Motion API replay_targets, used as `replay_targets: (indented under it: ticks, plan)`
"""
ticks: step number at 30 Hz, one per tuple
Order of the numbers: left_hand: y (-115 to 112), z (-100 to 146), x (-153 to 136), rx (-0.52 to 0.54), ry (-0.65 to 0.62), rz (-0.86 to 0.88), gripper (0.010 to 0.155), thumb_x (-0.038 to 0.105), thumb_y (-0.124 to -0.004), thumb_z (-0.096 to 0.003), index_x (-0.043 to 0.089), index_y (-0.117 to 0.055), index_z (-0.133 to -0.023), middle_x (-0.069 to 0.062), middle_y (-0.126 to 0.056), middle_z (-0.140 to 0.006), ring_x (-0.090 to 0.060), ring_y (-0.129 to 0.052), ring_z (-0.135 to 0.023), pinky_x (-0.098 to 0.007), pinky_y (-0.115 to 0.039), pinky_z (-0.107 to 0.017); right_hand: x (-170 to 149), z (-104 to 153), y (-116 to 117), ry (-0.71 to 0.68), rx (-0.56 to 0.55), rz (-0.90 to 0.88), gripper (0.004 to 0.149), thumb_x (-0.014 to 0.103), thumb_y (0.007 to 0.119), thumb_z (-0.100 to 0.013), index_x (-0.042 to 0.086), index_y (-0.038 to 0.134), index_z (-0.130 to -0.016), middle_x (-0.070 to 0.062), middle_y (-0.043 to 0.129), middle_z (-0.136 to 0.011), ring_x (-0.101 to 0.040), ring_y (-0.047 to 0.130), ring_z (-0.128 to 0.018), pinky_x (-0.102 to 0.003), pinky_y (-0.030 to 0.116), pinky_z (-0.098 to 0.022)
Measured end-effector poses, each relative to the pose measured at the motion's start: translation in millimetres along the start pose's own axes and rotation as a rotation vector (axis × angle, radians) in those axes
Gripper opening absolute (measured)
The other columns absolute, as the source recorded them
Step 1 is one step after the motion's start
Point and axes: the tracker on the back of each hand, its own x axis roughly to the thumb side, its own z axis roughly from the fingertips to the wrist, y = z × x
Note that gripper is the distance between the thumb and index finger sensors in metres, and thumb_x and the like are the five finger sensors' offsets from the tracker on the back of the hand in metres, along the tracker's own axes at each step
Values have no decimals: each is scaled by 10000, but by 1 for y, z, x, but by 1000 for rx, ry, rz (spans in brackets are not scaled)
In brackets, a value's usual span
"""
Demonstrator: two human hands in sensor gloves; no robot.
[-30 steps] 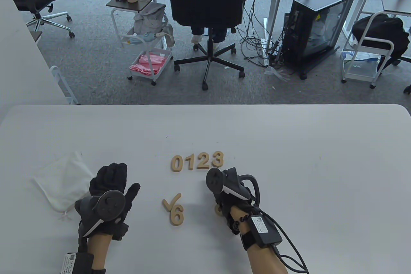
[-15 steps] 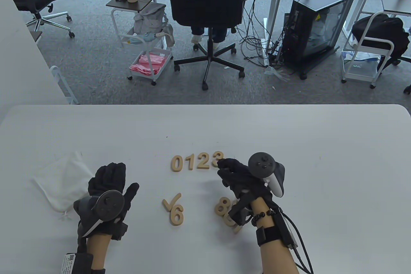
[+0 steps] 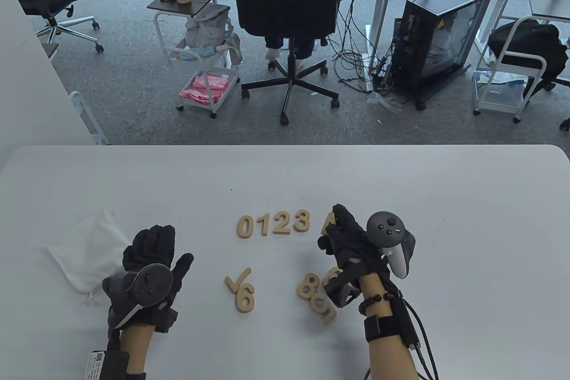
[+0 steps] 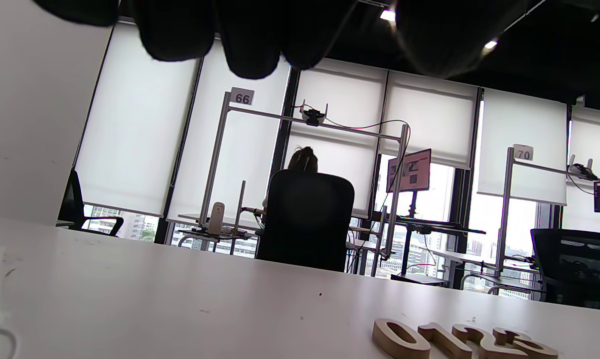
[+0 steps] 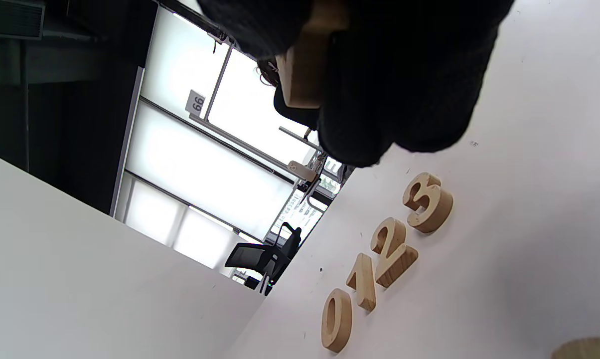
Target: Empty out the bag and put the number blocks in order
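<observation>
Wooden number blocks 0, 1, 2, 3 stand in a row (image 3: pixel 274 223) mid-table; the row also shows in the right wrist view (image 5: pixel 389 254) and the left wrist view (image 4: pixel 459 341). My right hand (image 3: pixel 335 220) pinches another wooden number block (image 3: pixel 328 221), partly hidden, just right of the 3. The held block shows between the fingers in the right wrist view (image 5: pixel 305 65). Loose blocks lie nearer me: a 7 (image 3: pixel 238 281), a 6 (image 3: pixel 245 297), an 8 (image 3: pixel 308 285) and a few more (image 3: pixel 323 308). My left hand (image 3: pixel 156 246) rests open and flat beside the white cloth bag (image 3: pixel 84 251).
The white table (image 3: pixel 445 202) runs wide to the right and back. Beyond its far edge are an office chair (image 3: pixel 285 19), a small cart (image 3: pixel 205 86) and a computer case (image 3: pixel 438 37) on the floor.
My right hand has moved from the loose blocks near me up and to the right of the 3, with a block in its fingers. The loose pile is uncovered. The left hand has not moved.
</observation>
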Motion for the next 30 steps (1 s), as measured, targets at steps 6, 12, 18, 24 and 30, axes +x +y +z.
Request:
replay_targets:
  ticks: [6,12,18,24,30]
  plan:
    - [-2,-2,2,-12,-12,-2,746,501,-707,-528,47,-568,-1104,-288,-569,-1111,-625,-619,-996,-789,-521,-647,-1,6,-11,82,-72,-88,483,187,758,-531,57,673,-988,-235,740,-899,-418,990,-707,-547,911,-521]
    - [1,-1,6,-1,-23,-9,747,502,-706,-528,48,-566,-1105,-290,-569,-1110,-625,-617,-997,-789,-521,-648,9,-4,-18,102,-60,-80,454,155,765,-516,144,730,-969,-339,574,-992,-586,760,-825,-672,726,-604]
    - [0,-2,6,0,-27,-23,748,502,-707,-528,47,-567,-1105,-288,-569,-1111,-625,-619,-996,-789,-521,-647,15,-41,-28,170,-100,158,442,219,831,-487,177,809,-927,-162,772,-894,-461,830,-726,-563,783,-544]
    - [1,-1,7,0,-25,-27,748,502,-707,-528,47,-566,-1105,-289,-570,-1110,-624,-620,-996,-790,-521,-647,10,-78,-6,265,-103,437,454,258,872,-477,75,860,-893,-157,953,-755,-355,1026,-551,-440,942,-398]
    - [1,-1,6,-2,-19,-25,748,501,-708,-528,45,-569,-1104,-289,-570,-1110,-625,-620,-995,-790,-521,-647,-3,-102,22,384,-145,556,455,264,886,-468,42,880,-865,-177,987,-700,-312,1072,-466,-392,978,-325]
